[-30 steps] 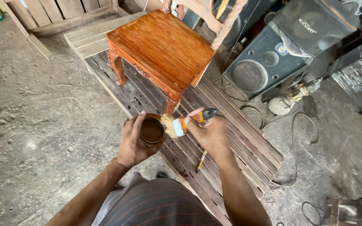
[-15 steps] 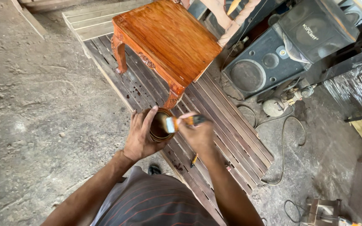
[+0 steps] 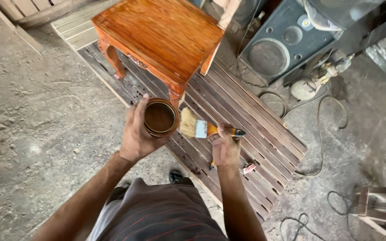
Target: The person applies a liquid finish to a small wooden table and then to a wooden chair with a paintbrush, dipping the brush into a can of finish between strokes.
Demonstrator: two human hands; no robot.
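Head view, looking straight down: the left hand (image 3: 136,134) has its fingers wrapped around the side of a small round tin (image 3: 160,118), thumb up along the rim, holding it level with its open mouth facing up. Dark brown liquid fills the tin. The right hand (image 3: 225,147) is clenched around the orange handle of a paintbrush (image 3: 202,128), which lies roughly level and points left. Its pale bristles sit just beside the tin's right edge, close to the rim; whether they touch it cannot be told.

Both hands hang above a slatted wooden pallet (image 3: 246,129) that lies flat on the ground. On the far end of the pallet stands a small wooden table (image 3: 159,38), glossy orange-brown on top, with carved legs; its nearest corner is just past the tin. Beyond the pallet to the right stands a dark speaker box (image 3: 282,44) with a round cone, and black cables (image 3: 320,134) loop across the dirt floor (image 3: 36,134) near it. Pale wooden planks (image 3: 74,31) lie past the table on the left.
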